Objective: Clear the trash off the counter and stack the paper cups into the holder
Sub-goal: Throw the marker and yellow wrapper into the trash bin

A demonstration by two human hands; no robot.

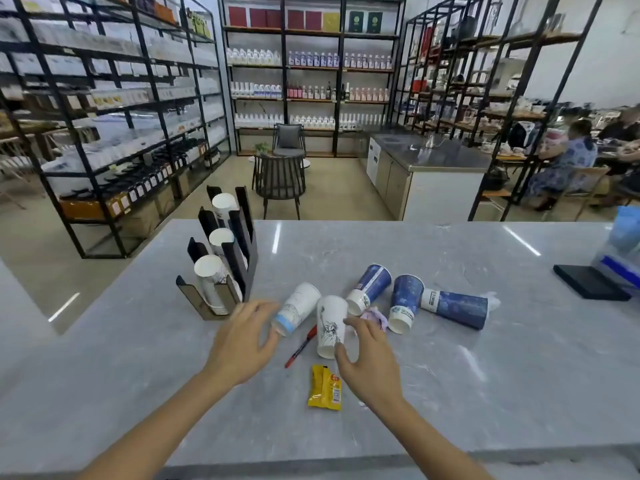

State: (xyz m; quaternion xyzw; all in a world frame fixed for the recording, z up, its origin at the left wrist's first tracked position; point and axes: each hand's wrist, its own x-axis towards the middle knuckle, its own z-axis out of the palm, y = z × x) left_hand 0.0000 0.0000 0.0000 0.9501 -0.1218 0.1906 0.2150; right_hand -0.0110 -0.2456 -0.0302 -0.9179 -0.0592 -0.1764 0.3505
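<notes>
White sketch-printed paper cup (331,325), upright, mouth down, flanked by right hand (370,365); fingers (360,329) spread, nothing gripped; left hand (242,344) likewise.

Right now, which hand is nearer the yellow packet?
Right. The right hand hovers just up and right of the yellow packet, fingers spread by the white sketch cup. The left hand is farther off, up-left, at the lying white cup.
</notes>
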